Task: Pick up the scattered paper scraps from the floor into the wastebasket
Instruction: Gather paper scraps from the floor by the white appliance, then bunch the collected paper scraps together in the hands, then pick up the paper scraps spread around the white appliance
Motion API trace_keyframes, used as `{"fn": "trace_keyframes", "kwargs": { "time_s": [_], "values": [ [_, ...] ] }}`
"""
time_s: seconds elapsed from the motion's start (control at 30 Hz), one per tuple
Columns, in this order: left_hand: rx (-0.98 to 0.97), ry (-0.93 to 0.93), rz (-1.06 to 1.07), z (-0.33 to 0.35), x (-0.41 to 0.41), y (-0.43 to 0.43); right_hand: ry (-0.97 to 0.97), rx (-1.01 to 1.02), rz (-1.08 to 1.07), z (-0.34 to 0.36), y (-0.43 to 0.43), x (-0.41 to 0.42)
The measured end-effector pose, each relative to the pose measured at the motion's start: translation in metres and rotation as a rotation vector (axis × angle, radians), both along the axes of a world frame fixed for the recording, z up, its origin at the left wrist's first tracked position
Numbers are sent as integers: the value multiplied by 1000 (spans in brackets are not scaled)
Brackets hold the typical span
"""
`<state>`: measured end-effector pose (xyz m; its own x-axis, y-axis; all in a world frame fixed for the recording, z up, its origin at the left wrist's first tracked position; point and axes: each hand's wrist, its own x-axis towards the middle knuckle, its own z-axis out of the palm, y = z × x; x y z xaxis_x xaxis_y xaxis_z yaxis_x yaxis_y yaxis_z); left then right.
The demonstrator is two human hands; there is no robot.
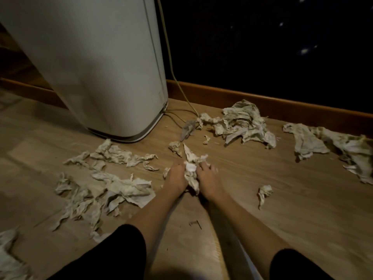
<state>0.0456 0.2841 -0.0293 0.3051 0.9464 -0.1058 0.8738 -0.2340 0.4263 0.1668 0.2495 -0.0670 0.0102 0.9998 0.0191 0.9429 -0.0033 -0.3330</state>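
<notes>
A: How far along?

B: Barely begun, I'd judge. Left hand (175, 178) and right hand (207, 179) press one crumpled paper scrap (191, 174) between them, each grip closed on it, low over the floor (262, 199).

A: And the rest?

B: Torn paper heaps (245, 122) lie all around; no wastebasket in view.

Crumpled, torn off-white paper scraps (105, 184) lie scattered across the wooden floor in several loose heaps, left, centre and right. One bunched scrap (191, 172) is gathered at centre. A tall white wastebasket (96, 63) stands upright at upper left.
</notes>
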Motion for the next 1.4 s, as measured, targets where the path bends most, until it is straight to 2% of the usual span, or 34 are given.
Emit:
{"fn": "trace_keyframes", "kwargs": {
  "time_s": [0.1, 0.2, 0.3, 0.43, 0.63, 0.73, 0.8, 0.97, 1.07, 1.17, 1.27, 1.33, 1.4],
  "values": [
    [28, -56, 10, 0, 10, -14, 222, 39, -90, -1, -22, 0],
    [35, -125, -23, 11, 31, -17, 284, 76, -152, 13, -30, 25],
    [113, -236, -138, 45, 88, -5, 235, 177, -242, 54, -32, 81],
    [249, -335, -363, 124, 206, 5, 76, 390, -401, 147, -50, 187],
    [350, -486, -665, 250, 387, -44, -116, 510, -674, 271, -115, 350],
    [331, -533, -790, 290, 462, -80, -157, 506, -819, 309, -157, 420],
    [301, -522, -881, 305, 502, -100, -106, 492, -909, 320, -184, 457],
    [-4, -411, -1141, 303, 553, -122, 126, 392, -1126, 308, -226, 505],
    [20, -443, -1149, 284, 553, -124, 224, 311, -1211, 293, -230, 510],
    [111, -595, -1057, 270, 544, -119, 209, 392, -1266, 291, -218, 498],
    [226, -720, -849, 266, 529, -104, -37, 577, -1256, 299, -195, 467],
    [327, -681, -757, 262, 509, -85, -180, 751, -1151, 297, -178, 442],
    [373, -569, -748, 252, 475, -62, -199, 844, -985, 282, -162, 413]
  ]
}}
